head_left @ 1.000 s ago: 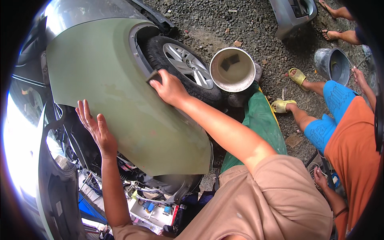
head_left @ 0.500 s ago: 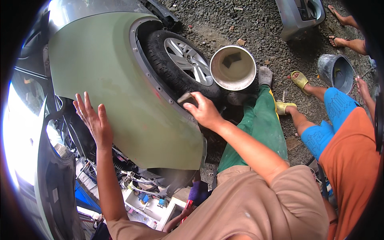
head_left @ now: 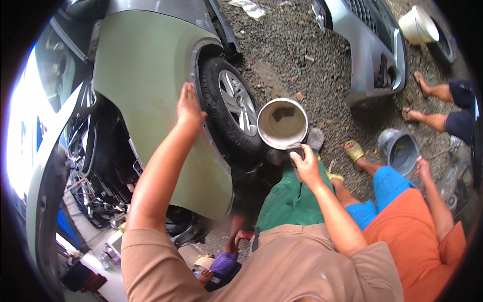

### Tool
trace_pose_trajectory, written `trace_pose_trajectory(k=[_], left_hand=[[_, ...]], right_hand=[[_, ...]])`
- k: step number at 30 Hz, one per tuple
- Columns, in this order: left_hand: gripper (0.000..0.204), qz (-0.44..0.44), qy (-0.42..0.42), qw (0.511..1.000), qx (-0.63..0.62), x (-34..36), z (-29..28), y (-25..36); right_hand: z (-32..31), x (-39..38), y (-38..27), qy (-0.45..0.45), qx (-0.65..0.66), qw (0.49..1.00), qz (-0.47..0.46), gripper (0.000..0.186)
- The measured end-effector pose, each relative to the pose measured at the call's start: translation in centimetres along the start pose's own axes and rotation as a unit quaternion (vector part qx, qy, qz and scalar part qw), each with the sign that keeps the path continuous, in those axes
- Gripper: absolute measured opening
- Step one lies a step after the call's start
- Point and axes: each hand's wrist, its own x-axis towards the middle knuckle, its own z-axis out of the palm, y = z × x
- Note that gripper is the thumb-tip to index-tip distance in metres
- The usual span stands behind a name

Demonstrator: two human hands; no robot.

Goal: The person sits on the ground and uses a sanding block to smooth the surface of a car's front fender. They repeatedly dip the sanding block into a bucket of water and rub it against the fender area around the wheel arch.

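Note:
A car fender (head_left: 151,75) coated in dull green curves around a black tire (head_left: 219,95) with a silver alloy rim. Near the edge of the wheel arch, my left hand (head_left: 190,108) lies on the fender, fingers stretched out and together. My right hand (head_left: 308,165) grips a small dark sanding block (head_left: 296,149) just off the near rim of a white bucket (head_left: 259,132). Cloudy water fills part of that bucket, and dark square pieces (head_left: 284,114) show in it.
At the upper right a loose silver bumper (head_left: 347,30) lies on gravel. To my right a person in an orange shirt (head_left: 407,226) reaches to a grey bucket (head_left: 386,146). Another white bucket (head_left: 415,27) stands beyond. Lower down, a person in purple (head_left: 225,262) sits low.
My right hand has left the fender's arch edge with the sanding block and come to the bucket. My left hand has moved right across the fender toward the wheel. The view has shifted.

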Motion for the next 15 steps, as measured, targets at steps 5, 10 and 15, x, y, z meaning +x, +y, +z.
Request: trace_pose_trajectory(k=[5,10,15], left_hand=[[0.097,0.045,-0.023,0.999,-0.015,-6.6,2.3,6.2],[0.102,0.084,-0.063,0.952,-0.288,-14.3,2.7,13.2],[0.079,0.141,-0.112,0.726,-0.664,-23.6,2.1,15.3]], right_hand=[[-9.4,2.5,2.6,0.067,-0.11,0.989,-0.065,0.031],[-18.9,2.7,4.5,0.063,-0.173,0.983,-0.016,0.032],[-23.8,4.4,4.4,0.075,-0.3,0.95,-0.038,0.028]])
